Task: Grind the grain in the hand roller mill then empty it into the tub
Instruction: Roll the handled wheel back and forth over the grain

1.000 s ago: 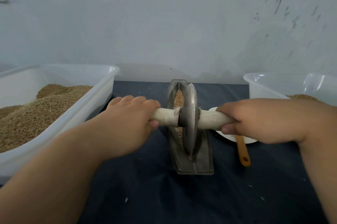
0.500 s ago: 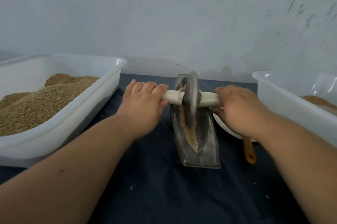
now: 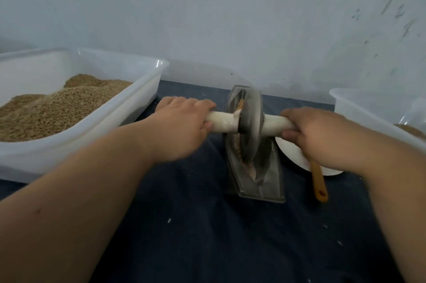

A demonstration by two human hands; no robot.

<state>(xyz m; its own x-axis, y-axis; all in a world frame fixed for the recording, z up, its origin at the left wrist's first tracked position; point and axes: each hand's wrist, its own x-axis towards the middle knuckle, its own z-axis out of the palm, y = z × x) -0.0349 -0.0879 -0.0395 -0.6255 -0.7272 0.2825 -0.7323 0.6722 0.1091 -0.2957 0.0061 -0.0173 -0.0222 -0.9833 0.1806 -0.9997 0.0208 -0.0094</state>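
The hand roller mill stands in the middle of the dark cloth: a metal trough (image 3: 269, 181) with a grey metal wheel (image 3: 252, 121) standing upright in it, blurred by motion. A white axle handle (image 3: 222, 122) runs through the wheel. My left hand (image 3: 182, 126) grips its left end and my right hand (image 3: 309, 130) grips its right end. Grain (image 3: 241, 104) shows in the trough behind the wheel, and paler crushed grain (image 3: 250, 167) lies in front of it.
A large white tub (image 3: 129, 100) heaped with grain (image 3: 46, 107) sits at the left. A second white tub (image 3: 368, 107) stands at the right edge. A white dish (image 3: 290, 151) with a wooden spoon (image 3: 319, 181) lies right of the mill. The wall is close behind.
Both hands have moved the wheel along the trough: pushed away from me, then drawn part of the way back. More crushed grain shows in the near end.
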